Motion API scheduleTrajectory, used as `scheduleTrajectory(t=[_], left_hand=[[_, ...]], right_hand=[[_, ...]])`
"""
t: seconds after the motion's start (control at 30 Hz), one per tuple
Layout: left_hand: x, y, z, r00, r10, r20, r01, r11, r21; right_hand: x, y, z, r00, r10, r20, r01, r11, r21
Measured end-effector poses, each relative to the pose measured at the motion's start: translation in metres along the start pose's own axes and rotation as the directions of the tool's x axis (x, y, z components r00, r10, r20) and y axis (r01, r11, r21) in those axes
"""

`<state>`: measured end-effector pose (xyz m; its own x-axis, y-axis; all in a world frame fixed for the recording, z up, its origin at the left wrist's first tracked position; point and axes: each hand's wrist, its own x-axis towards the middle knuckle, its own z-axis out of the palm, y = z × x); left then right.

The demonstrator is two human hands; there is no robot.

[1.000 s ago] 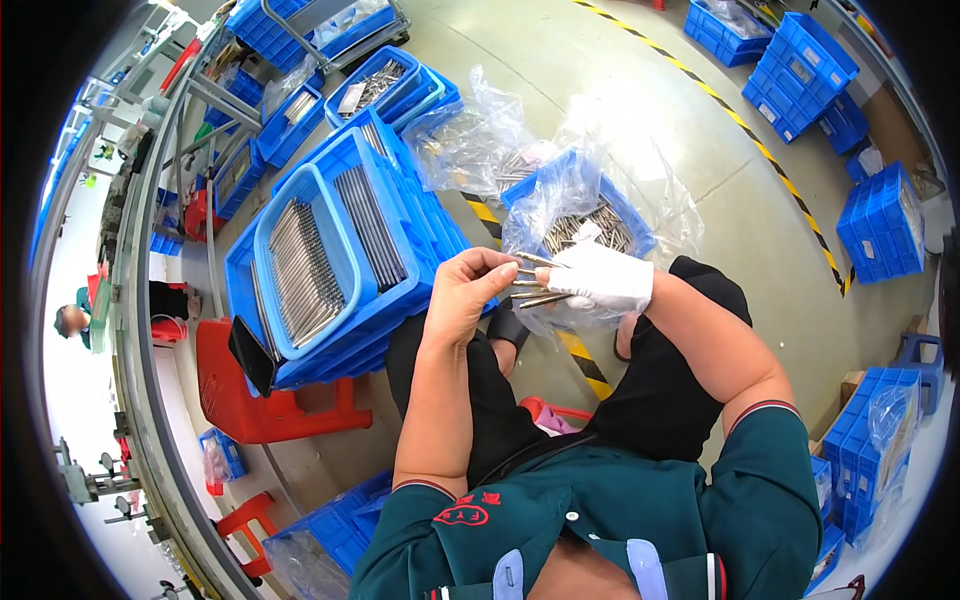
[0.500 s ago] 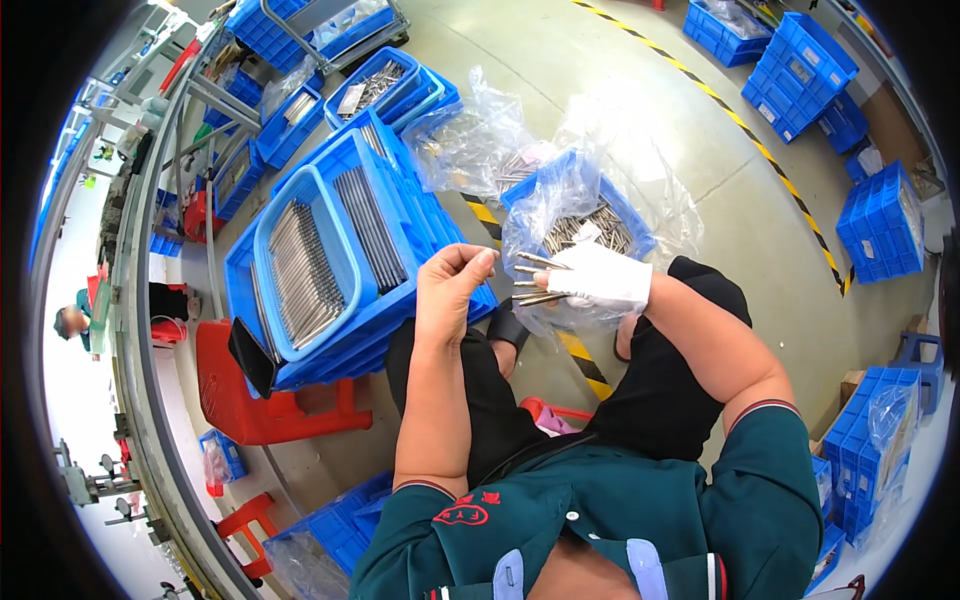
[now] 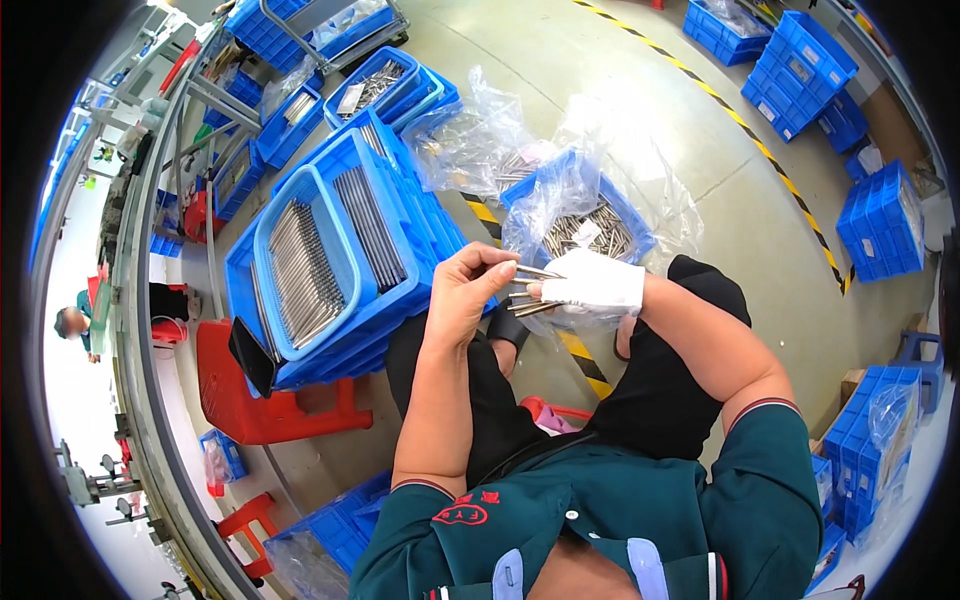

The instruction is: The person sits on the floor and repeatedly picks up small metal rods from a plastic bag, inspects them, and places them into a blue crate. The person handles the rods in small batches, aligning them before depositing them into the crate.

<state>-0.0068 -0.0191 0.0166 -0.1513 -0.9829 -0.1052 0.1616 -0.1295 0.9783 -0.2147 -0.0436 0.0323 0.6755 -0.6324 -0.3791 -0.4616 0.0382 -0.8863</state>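
Note:
My right hand (image 3: 596, 281), in a white glove with bare fingertips, grips several short, thin metal rods (image 3: 524, 307) whose ends stick out to the left. My bare left hand (image 3: 466, 292) pinches the end of one of these rods (image 3: 538, 272) between thumb and forefinger. Beyond my hands, a blue bin (image 3: 632, 205) lined with clear plastic holds a loose heap of similar metal rods (image 3: 600, 232). To my left, a light blue tray (image 3: 357, 262) with neat rows of metal rods (image 3: 300, 275) rests on top of a larger blue crate (image 3: 408, 215).
A red plastic stool (image 3: 235, 395) stands below the crates on the left. Clear plastic bags (image 3: 470, 135) lie beyond the crates. More blue crates (image 3: 880, 222) line the right side. Yellow-black tape (image 3: 740, 120) crosses the floor. A distant person (image 3: 72, 322) appears at far left.
My left hand has moved slightly right and now meets the rod ends. My right hand stays nearly in place, with its rods shifted a little left.

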Motion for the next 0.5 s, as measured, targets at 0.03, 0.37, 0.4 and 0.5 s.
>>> scheduleTrajectory(t=[0.03, 0.37, 0.4, 0.5], left_hand=[[-0.0006, 0.0014, 0.0004, 1.000, 0.002, 0.003, -0.002, 1.000, 0.002], [0.0020, -0.0082, -0.0011, 0.999, -0.031, 0.008, 0.032, 0.999, -0.041], [0.0012, -0.0073, 0.0018, 1.000, -0.032, -0.002, 0.031, 0.998, -0.055], [0.0036, -0.0077, 0.0038, 0.997, -0.068, -0.020, 0.065, 0.987, -0.150]], right_hand=[[-0.0012, -0.0012, 0.0001, 1.000, 0.004, 0.005, -0.004, 1.000, 0.013], [-0.0012, 0.0018, 0.0037, 1.000, 0.004, -0.029, -0.005, 1.000, -0.025], [-0.0005, 0.0027, 0.0032, 1.000, 0.026, -0.016, -0.026, 1.000, -0.006], [-0.0018, 0.0017, 0.0002, 1.000, 0.024, -0.008, -0.024, 0.999, 0.026]])
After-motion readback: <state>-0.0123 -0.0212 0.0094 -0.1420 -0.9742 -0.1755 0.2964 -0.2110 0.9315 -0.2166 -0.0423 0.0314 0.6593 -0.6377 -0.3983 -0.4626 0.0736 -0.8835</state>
